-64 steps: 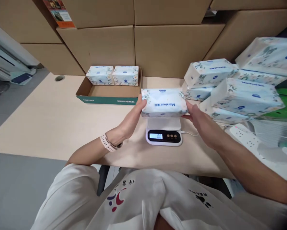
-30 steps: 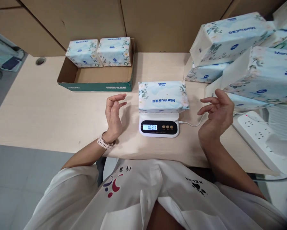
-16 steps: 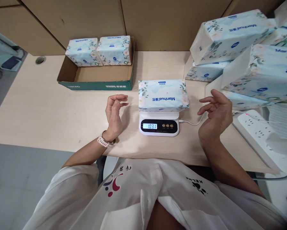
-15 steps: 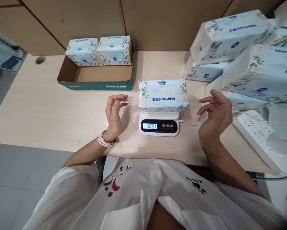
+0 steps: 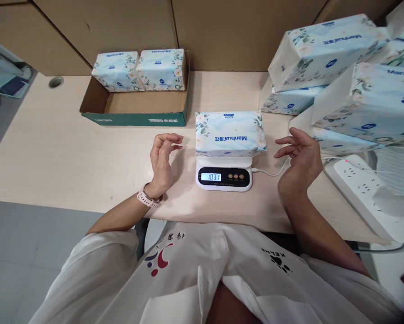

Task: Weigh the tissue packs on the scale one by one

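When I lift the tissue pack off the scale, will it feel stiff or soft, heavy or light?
Probably soft: the tissue pack has rounded, puffy film edges, so it may dent. Likely light for its size; the scale shows 103.1. Flat-sided, so unlikely to roll.

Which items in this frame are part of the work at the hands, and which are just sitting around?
In use: tissue pack on the scale, reading 103.1; left hand and right hand open beside it, touching neither; cardboard tray holding two packs; pile of packs at right.
Lying about: power strip, cartons at the back, cable grommet.
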The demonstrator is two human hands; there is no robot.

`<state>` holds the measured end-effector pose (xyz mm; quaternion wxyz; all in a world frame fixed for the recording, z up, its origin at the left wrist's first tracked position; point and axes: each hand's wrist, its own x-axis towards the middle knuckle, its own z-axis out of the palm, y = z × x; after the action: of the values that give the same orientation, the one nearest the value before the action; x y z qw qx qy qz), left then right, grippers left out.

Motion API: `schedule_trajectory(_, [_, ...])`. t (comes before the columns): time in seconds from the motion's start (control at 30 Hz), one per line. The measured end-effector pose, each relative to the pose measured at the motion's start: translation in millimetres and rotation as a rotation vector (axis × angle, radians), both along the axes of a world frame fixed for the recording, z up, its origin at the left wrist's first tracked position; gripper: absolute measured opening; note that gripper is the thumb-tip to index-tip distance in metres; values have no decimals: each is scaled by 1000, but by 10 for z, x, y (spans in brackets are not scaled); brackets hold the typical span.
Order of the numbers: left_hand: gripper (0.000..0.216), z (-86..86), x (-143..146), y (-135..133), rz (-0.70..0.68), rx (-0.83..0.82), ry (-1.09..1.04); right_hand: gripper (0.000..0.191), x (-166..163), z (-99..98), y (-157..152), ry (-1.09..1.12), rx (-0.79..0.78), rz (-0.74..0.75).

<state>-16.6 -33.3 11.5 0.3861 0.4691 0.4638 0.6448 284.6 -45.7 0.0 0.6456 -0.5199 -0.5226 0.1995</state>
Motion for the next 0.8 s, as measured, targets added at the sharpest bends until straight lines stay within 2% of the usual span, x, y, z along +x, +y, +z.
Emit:
schedule_trajectory(0.1, [32, -14, -5, 2, -3, -10, 11, 59, -9, 2, 0, -1, -44, -9])
schedule_trajectory(0.23, [34, -53, -14, 13, -13, -36, 21, 55, -24, -11, -11, 11, 3, 54])
schedule_trajectory(0.33, [38, -89, -49, 28, -46, -57, 59, 58, -16, -1, -49, -71, -28, 85])
schedule_trajectory(0.43, [46, -112, -99, 29, -179, -92, 152, 64, 28, 2, -74, -203, -122, 118])
schedule_trajectory(0.57, [75, -132, -92, -30, -418, -141, 232, 72, 86, -72, -37, -394, -205, 245])
schedule_trajectory(0.7, [87, -134, -13, -89, -501, -98, 260, 67, 9, -165, -55, -489, -204, 367])
schedule_trajectory(0.8, [87, -22, 48, -44, -558, -66, 301, 68, -81, -175, -128, -453, -197, 385])
